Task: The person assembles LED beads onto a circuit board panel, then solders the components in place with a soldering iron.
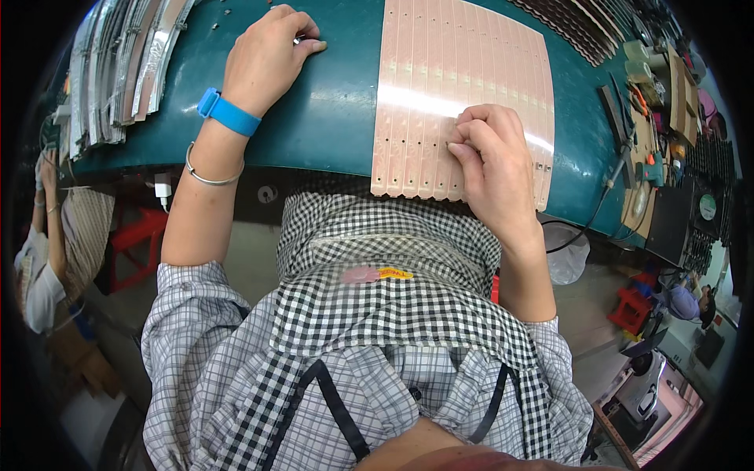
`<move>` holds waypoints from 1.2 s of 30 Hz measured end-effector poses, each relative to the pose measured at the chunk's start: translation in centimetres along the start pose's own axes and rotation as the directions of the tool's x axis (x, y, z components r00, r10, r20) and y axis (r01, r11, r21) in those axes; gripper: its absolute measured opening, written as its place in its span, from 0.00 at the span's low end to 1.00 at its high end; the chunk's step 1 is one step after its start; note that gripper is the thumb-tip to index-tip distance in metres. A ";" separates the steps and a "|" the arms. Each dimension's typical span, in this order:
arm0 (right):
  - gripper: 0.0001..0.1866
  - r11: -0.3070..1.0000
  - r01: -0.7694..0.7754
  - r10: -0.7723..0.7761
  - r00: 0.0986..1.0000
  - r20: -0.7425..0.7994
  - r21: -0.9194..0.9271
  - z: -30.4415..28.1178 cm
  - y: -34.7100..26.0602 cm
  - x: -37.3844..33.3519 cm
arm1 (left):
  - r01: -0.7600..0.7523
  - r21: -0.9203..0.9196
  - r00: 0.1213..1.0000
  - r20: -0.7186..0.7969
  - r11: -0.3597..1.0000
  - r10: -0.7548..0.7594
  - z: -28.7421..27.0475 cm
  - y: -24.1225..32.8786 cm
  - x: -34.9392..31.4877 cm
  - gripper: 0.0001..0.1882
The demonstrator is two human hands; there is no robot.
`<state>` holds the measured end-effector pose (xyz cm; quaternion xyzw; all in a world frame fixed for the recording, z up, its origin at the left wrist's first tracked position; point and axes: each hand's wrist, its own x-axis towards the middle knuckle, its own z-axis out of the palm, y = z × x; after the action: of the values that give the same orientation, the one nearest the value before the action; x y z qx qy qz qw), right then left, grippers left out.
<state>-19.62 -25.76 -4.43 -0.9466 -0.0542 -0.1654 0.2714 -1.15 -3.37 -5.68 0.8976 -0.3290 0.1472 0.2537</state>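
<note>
A panel of narrow pinkish board strips [408, 71], joined side by side with dark holes along them, lies on the green tabletop in front of me. Over its near half, my right hand [495, 161] is closed in a pinch. Whatever sits between thumb and forefinger is too small to name. Two small square metal pieces [543, 167] sit near the panel's right edge. To the left of the panel, my left hand [271, 59] is pinched closed on a small shiny metal piece [298, 41]. A blue wristband [232, 115] circles that wrist.
Stacked silvery strips [129, 67] stand at the table's left. More strips [577, 27] lie at the far right. Tools and a soldering iron with a dark cable [609, 184] occupy the right end. Below that edge hangs a clear bag [565, 255]. Another person [47, 259] is at far left.
</note>
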 end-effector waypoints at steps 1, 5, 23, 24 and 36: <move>0.08 1.000 0.009 -0.009 1.000 0.003 -0.001 0.1 -0.1 0.0 | 0.033 -0.036 0.999 0.023 0.999 -0.032 0.0 -0.2 0.0 0.07; 0.08 0.999 0.005 -0.003 0.999 0.042 -0.049 0.2 -0.3 0.0 | 0.033 -0.066 0.999 0.018 0.997 -0.032 -0.1 -0.5 -0.3 0.07; 0.08 0.991 0.027 -0.021 0.999 0.045 -0.133 0.6 -0.5 0.4 | 0.092 -0.412 0.995 0.014 0.907 -0.095 -1.6 1.4 -2.9 0.08; 0.08 0.986 0.054 -0.047 0.998 0.044 -0.161 0.7 -0.7 0.5 | 0.093 -0.414 0.995 0.015 0.906 -0.095 -1.7 1.8 -3.2 0.08; 0.09 0.998 0.024 -0.025 1.000 -0.015 -0.062 -0.4 -1.6 0.8 | 0.352 -0.897 0.936 0.342 0.268 -0.084 -1.3 6.3 -6.1 0.08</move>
<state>-19.33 -24.60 -3.07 -0.9524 -0.0585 -0.1780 0.2403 -10.01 -3.62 -4.93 0.6202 -0.2505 -0.2149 0.7117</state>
